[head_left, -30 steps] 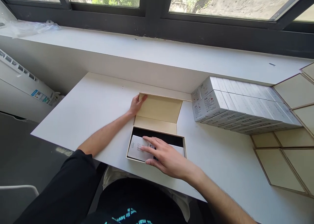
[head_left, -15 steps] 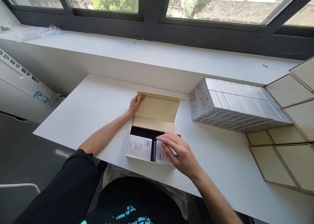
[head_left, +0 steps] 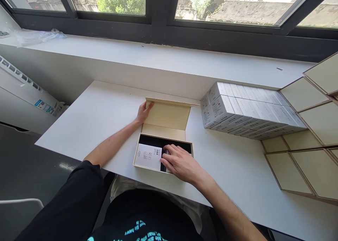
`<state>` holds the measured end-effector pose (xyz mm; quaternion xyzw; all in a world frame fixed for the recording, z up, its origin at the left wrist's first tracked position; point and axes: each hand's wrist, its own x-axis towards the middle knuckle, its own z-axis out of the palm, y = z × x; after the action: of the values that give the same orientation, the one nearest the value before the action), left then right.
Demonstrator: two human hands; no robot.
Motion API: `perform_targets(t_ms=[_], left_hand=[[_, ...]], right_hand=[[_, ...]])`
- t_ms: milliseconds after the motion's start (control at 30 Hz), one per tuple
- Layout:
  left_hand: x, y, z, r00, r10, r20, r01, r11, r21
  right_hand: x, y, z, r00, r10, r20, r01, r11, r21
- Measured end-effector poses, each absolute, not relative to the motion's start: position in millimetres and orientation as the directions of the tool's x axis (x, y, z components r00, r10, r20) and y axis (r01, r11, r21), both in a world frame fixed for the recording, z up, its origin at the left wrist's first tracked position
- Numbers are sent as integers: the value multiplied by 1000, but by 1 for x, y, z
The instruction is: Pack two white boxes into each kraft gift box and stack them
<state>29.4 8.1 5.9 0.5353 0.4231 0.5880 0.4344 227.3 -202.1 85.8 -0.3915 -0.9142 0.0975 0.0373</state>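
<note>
I have the hinged cream presentation box (head_left: pixel 149 139) lying open on the white table (head_left: pixel 100 118) in front of me. My left hand (head_left: pixel 144 111) is clamped on the near-left corner of its lid (head_left: pixel 169 114), thumb on the inner face; I judge this holds the lid back so the tray stays reachable. My right hand (head_left: pixel 182 163) is over the tray's right half, fingers curled and slightly apart; whether they grip or only press, I cannot tell. The white printed carton (head_left: pixel 148 156) lies flat in the tray's left half, its printed face up, probably so the lettering shows.

Counting: one open box, one carton in plain sight inside it, and a pale edge (head_left: pixel 168 170) of something under my right hand. Beyond and right of the box, white cartons (head_left: pixel 253 111) stand packed in tight rows, too many to count surely. Farther right, at least six cream boxes (head_left: pixel 298 170) are stacked.
</note>
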Motion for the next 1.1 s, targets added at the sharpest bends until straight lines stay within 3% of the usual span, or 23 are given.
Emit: perform_targets(t_ms=[133, 233, 300, 367, 433, 500, 633, 800, 900, 967, 1100], left_hand=[[29, 8, 6, -42, 975, 217, -119, -221, 968], [25, 3, 14, -6, 992, 123, -177, -122, 977], [17, -7, 28, 86, 989, 122, -194, -103, 975], [3, -25, 50, 254, 955, 152, -177, -109, 978], [-13, -52, 77, 481, 864, 146, -107, -107, 988], [-26, -83, 103, 661, 729, 178, -44, -198, 979], [-25, -136, 135, 829, 514, 219, 79, -496, 865], [10, -170, 120, 929, 368, 48, 291, -802, 521], [9, -176, 99, 905, 425, -16, 402, -842, 361], [-7, -173, 87, 843, 538, -14, 518, -804, 293], [-70, -140, 70, 490, 871, 13, 860, -486, 158]], right_hand=[[229, -203, 88, -699, 709, 89, 675, 696, -247], [243, -210, 90, -621, 700, 353, 586, 713, -384], [260, -219, 87, -401, 726, 560, 508, 684, -524], [280, -228, 79, -59, 746, 664, 412, 624, -664], [300, -235, 67, 242, 729, 640, 320, 563, -762], [316, -240, 53, 393, 720, 572, 276, 501, -820], [330, -243, 32, 403, 793, 458, 295, 361, -885], [333, -240, 26, 340, 859, 382, 309, 282, -909], [338, -239, 25, 323, 867, 380, 328, 275, -904], [341, -240, 25, 325, 866, 380, 334, 271, -903], [341, -242, 23, 351, 866, 355, 357, 227, -906]])
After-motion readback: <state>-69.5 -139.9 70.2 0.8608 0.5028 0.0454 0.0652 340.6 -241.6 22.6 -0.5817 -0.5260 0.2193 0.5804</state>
